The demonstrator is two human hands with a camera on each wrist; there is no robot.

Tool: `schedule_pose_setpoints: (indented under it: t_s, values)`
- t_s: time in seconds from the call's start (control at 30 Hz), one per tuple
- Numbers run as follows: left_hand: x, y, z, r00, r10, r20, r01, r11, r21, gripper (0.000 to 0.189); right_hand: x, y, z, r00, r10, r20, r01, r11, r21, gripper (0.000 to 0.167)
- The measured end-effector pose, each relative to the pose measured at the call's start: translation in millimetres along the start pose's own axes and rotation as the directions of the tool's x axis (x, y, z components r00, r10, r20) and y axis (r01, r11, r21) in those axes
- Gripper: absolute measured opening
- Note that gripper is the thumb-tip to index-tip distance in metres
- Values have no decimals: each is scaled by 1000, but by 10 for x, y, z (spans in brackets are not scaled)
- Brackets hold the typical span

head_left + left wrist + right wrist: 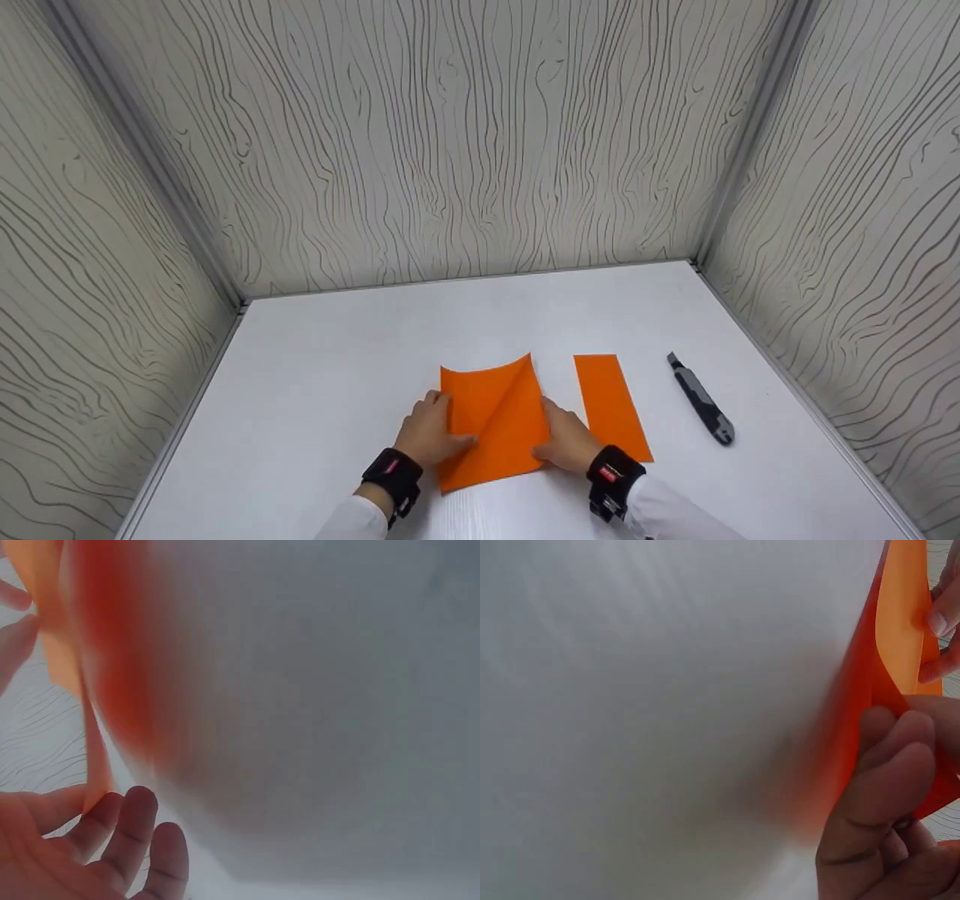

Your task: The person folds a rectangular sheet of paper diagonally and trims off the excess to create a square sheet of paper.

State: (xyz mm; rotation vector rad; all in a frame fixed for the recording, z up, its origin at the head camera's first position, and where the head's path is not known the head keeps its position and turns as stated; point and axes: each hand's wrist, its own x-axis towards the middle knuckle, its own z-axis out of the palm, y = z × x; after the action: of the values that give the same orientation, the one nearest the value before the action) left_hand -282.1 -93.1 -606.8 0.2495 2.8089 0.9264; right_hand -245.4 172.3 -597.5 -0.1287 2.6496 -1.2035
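An orange sheet of paper (499, 420), marked by a diagonal crease, is held between both hands close over the white table. My left hand (433, 435) pinches its left edge, thumb on the upper face and fingers behind. On the opposite edge my right hand (566, 437) pinches the paper between thumb and fingers. The top corners lift, and the upper edge bows. In the left wrist view the left hand (97, 847) grips the paper's edge (97, 757). The right wrist view shows the right hand's curled fingers (885, 787) around the sheet (900, 622).
A narrow orange paper strip (611, 405) lies just right of the right hand. Farther right rests a black and grey utility knife (701, 399). Wood-grain patterned panels (465, 150) enclose the white table (322, 360) at the back and sides.
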Motion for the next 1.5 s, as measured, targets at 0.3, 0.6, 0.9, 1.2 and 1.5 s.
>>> schedule_pose_setpoints:
  t_s: [0.3, 0.6, 0.9, 1.2, 1.5]
  values:
    - [-10, -9, 82, 998, 39, -47, -33, 992, 124, 87, -1, 13, -4, 999, -41, 28, 44, 992, -116, 66]
    - [-36, 44, 124, 972, 232, -44, -214, 943, 254, 68, 69, 2, -16, 999, -27, -44, 9, 933, -361, 65]
    - [-12, 138, 184, 930, 339, 139, -366, 871, 327, 38, 65, -44, 63, 972, -161, 174, 211, 922, -326, 77]
    - [-19, 176, 223, 910, 395, 128, -411, 814, 410, 42, 138, -10, 198, 955, -227, 189, 293, 820, -492, 64]
    - [-31, 268, 222, 920, 368, 136, -385, 778, 497, 47, 224, 29, 308, 954, -264, 142, 292, 721, -629, 54]
